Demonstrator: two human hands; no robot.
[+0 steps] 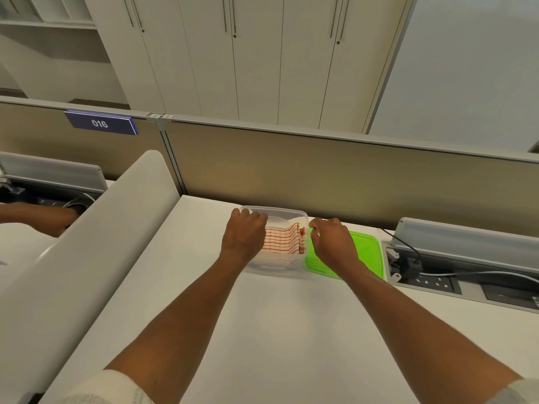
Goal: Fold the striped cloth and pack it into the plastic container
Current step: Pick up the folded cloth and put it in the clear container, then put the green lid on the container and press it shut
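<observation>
A clear plastic container (287,212) stands on the white desk near the partition. Inside it lies the folded white cloth with red stripes (281,239). My left hand (243,233) rests over the container's left side, its fingers curled down onto the cloth's left edge. My right hand (332,243) hovers at the container's right rim, fingers curled, with thumb and forefinger pinched near the cloth's right edge; whether they touch the cloth I cannot tell. A green lid (369,252) lies flat on the desk under my right hand, just right of the container.
A beige partition (320,176) runs behind the desk. A cable tray with a socket strip and cables (431,282) sits at the right. A white divider (96,228) bounds the desk on the left, with another person's arm (38,214) beyond it.
</observation>
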